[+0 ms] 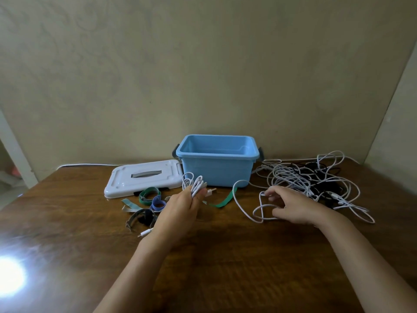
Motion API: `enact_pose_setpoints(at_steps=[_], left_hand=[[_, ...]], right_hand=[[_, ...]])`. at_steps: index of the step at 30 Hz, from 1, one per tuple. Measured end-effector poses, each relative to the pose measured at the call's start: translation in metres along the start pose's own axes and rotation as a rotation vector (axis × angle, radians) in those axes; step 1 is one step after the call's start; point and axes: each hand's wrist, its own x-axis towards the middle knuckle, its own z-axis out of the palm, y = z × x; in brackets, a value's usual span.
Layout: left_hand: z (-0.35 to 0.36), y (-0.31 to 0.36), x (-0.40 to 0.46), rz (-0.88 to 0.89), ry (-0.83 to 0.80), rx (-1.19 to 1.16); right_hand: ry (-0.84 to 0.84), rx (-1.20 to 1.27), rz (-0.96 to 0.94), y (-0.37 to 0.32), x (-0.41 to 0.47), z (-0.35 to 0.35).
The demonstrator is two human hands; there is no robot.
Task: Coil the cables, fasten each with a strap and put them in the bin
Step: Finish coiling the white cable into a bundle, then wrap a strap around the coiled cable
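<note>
My left hand (pixel 182 205) holds a small bundle of folded white cable loops (pixel 194 182), grip clamped round it at about 11 o'clock from me, just in front of the open light-blue plastic bin (pixel 216 164). My right hand (pixel 291 205), at 1 o'clock, rests with fingers curled on a loose run of white cable (pixel 246 208) lying on the dark wooden counter (pixel 203 267); whether that grip pinches the strand I cannot tell for sure.

The job looks barely started: no coil shows in the part of the bin visible from here, the bundle carries no strap, and a tangled heap of white and black cables (pixel 316 179) lies at 2 o'clock, right of the bin. The fabric straps (pixel 149 199), green, blue and grey, lie at 10 o'clock beside the white bin lid (pixel 144 179), with one long green strap (pixel 223 201) stretched at 12 o'clock between my hands.

The bin stands against the wall, the counter's far edge just behind it. The near half of the counter gives room for coiling; the heap runs close to the right-hand edge.
</note>
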Motion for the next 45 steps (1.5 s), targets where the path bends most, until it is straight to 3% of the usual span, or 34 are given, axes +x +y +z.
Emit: enact_pose_setpoints(at_steps=[3, 7, 10, 14, 18, 21, 25, 27, 31, 40, 45], left_hand=[[-0.001, -0.001, 0.001, -0.005, -0.003, -0.002], [-0.003, -0.003, 0.002, -0.011, 0.01, -0.009], [-0.008, -0.007, 0.002, -0.014, 0.029, -0.051], [-0.014, -0.008, 0.002, -0.026, 0.07, -0.096], [-0.017, -0.006, 0.004, -0.041, 0.073, -0.151], [-0.019, -0.003, 0.003, -0.023, 0.05, -0.263], [-0.02, -0.001, 0.001, 0.001, 0.004, -0.377], [-0.018, 0.0, 0.001, 0.014, -0.015, -0.369], [-0.01, -0.005, 0.005, 0.094, -0.029, -0.219], [0.006, -0.001, 0.002, 0.079, 0.002, -0.166], [0.008, 0.001, 0.001, 0.065, -0.01, -0.201]], right_hand=[[0.016, -0.029, -0.07, -0.023, -0.009, -0.002], [0.288, -0.012, -0.281, -0.062, -0.01, 0.021], [0.374, -0.139, -0.427, -0.087, -0.001, 0.047], [0.288, -0.326, -0.327, -0.101, 0.022, 0.072], [0.39, -0.354, -0.353, -0.102, 0.03, 0.08], [0.413, -0.136, -0.368, -0.101, 0.025, 0.079], [0.297, 0.547, -0.405, -0.106, 0.008, 0.064], [0.225, 0.759, -0.425, -0.111, -0.002, 0.057], [0.243, 0.88, -0.421, -0.114, -0.013, 0.061], [0.034, 1.286, -0.381, -0.104, -0.019, 0.06], [0.037, 1.232, -0.383, -0.102, -0.017, 0.062]])
